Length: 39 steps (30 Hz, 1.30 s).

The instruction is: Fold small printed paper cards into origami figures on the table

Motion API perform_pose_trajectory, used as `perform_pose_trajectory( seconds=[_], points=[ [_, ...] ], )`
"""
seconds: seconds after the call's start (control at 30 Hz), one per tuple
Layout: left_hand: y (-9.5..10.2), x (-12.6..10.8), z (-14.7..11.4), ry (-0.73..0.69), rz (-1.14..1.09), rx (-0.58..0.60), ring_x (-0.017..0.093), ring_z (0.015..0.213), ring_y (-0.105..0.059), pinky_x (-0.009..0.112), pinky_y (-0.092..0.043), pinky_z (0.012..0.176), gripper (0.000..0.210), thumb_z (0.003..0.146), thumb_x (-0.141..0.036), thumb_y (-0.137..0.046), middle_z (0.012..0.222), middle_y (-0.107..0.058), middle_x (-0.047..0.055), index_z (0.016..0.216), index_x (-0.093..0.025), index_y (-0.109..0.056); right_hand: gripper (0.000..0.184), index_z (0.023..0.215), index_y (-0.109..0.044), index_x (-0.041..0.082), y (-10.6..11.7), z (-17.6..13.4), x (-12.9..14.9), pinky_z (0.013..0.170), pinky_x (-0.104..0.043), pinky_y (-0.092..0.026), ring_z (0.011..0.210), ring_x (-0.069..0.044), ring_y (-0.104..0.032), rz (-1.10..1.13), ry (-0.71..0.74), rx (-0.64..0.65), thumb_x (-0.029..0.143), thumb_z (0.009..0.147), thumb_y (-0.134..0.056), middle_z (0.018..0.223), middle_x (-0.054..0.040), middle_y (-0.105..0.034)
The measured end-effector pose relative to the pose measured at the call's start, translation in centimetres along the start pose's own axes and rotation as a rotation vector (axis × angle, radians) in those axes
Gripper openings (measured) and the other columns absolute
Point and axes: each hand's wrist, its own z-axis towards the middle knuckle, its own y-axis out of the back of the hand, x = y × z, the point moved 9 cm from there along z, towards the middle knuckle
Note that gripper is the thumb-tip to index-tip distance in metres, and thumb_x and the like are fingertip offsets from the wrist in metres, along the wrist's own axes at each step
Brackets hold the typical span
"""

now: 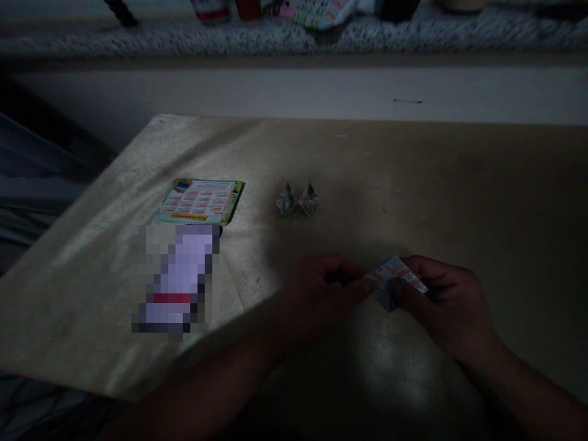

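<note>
A small square of folded printed paper [390, 269] is held above the table between both hands, turned so that a corner points toward me. My left hand [324, 285] pinches its left corner between thumb and finger. My right hand [445, 300] grips the right side, its thumb lying over the paper's face and its other fingers behind. Farther back on the table stand two small folded paper shapes [309, 201] side by side, with pointed dark tips and printed sides.
Left on the cloth-covered table [257, 147] lie a stack of printed calendar cards [199, 199] and, just nearer, a pixelated phone-like object [186, 275]. Behind the table rises a pale wall [294, 92] below a speckled stone ledge [151, 40] holding several items. The scene is dim.
</note>
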Motion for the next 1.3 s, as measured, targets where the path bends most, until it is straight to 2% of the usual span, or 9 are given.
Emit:
perform_pose_trajectory(
  seconds=[0.27,0.47,0.7,0.83,0.93,1.03,1.17,1.23,1.3],
  points=[
    [-0.3,-0.2,-0.1,0.038,-0.140,0.039,0.010,0.064,-0.055,0.022,-0.042,0.060,0.021,0.078,-0.034,-0.080,0.072,-0.067,0.001,0.078,-0.014,-0.072,0.010,0.068,-0.074,0.020,-0.3,-0.1,-0.3,0.044,-0.016,-0.053,0.047,-0.011,-0.063,0.111,-0.031,0.019,0.021,0.078,-0.078,0.057,-0.0016,-0.071],
    [-0.2,0.1,0.2,0.123,-0.302,0.012,0.008,0.060,-0.055,0.021,-0.042,0.059,0.019,0.071,-0.027,-0.084,0.065,-0.065,-0.001,0.070,-0.013,-0.071,0.013,0.075,-0.078,0.020,-0.9,0.0,-0.8,0.048,-0.018,-0.056,0.051,-0.012,-0.067,0.264,-0.090,0.124,0.030,0.082,-0.080,0.059,-0.0019,-0.072],
    [-0.1,0.0,0.3,0.054,-0.267,0.013,0.009,0.065,-0.058,0.021,-0.044,0.064,0.016,0.079,-0.030,-0.080,0.071,-0.068,-0.001,0.076,-0.015,-0.073,0.008,0.081,-0.081,0.022,-1.0,0.0,-1.0,0.061,-0.019,-0.060,0.065,-0.014,-0.073,0.262,-0.070,0.190,0.029,0.084,-0.079,0.072,-0.0037,-0.078],
    [0.3,0.5,0.6,0.079,-0.307,-0.004,0.009,0.062,-0.055,0.022,-0.041,0.061,0.019,0.074,-0.031,-0.082,0.067,-0.065,-0.001,0.074,-0.014,-0.073,0.012,0.085,-0.082,0.022,-1.3,0.0,-1.4,0.065,-0.024,-0.061,0.068,-0.017,-0.073,0.252,-0.109,0.207,0.033,0.086,-0.077,0.075,-0.0049,-0.078],
    [0.3,1.1,0.8,0.123,-0.341,0.005,0.008,0.058,-0.050,0.022,-0.038,0.057,0.022,0.071,-0.033,-0.083,0.061,-0.060,-0.002,0.071,-0.014,-0.072,0.025,0.090,-0.083,0.025,-1.1,0.1,-1.1,0.067,-0.029,-0.061,0.071,-0.021,-0.074,0.395,-0.082,0.196,0.047,0.087,-0.073,0.076,-0.0057,-0.078],
    [-0.9,1.9,0.7,0.246,-0.486,0.083,0.009,0.058,-0.052,0.024,-0.040,0.059,0.023,0.067,-0.031,-0.084,0.064,-0.060,0.000,0.071,-0.014,-0.070,0.032,0.101,-0.082,0.029,-0.8,0.1,-1.1,0.071,-0.033,-0.061,0.079,-0.024,-0.074,0.460,-0.084,0.178,0.054,0.086,-0.070,0.094,-0.0072,-0.080],
    [-3.5,2.2,-0.3,0.424,-0.677,0.267,0.009,0.059,-0.051,0.025,-0.041,0.060,0.025,0.064,-0.029,-0.086,0.072,-0.060,0.003,0.075,-0.013,-0.070,0.041,0.121,-0.074,0.033,-2.1,-0.5,-1.0,0.080,-0.032,-0.060,0.103,-0.026,-0.072,0.378,-0.071,0.310,0.052,0.084,-0.074,0.124,-0.0076,-0.073],
    [-4.5,2.1,-0.9,0.466,-0.711,0.354,0.009,0.059,-0.049,0.024,-0.040,0.058,0.025,0.066,-0.029,-0.085,0.072,-0.058,0.002,0.079,-0.014,-0.070,0.030,0.110,-0.078,0.033,-2.3,-0.6,-0.1,0.083,-0.032,-0.060,0.110,-0.026,-0.070,0.356,0.013,0.329,0.047,0.084,-0.076,0.125,-0.0075,-0.072],
    [-5.0,1.9,-1.1,0.434,-0.675,0.410,0.009,0.057,-0.047,0.023,-0.038,0.055,0.022,0.071,-0.031,-0.082,0.068,-0.055,0.000,0.079,-0.015,-0.069,0.014,0.098,-0.080,0.030,-2.1,-0.6,0.5,0.082,-0.032,-0.061,0.106,-0.025,-0.071,0.337,0.069,0.311,0.038,0.087,-0.076,0.117,-0.0077,-0.074]
  ],
)
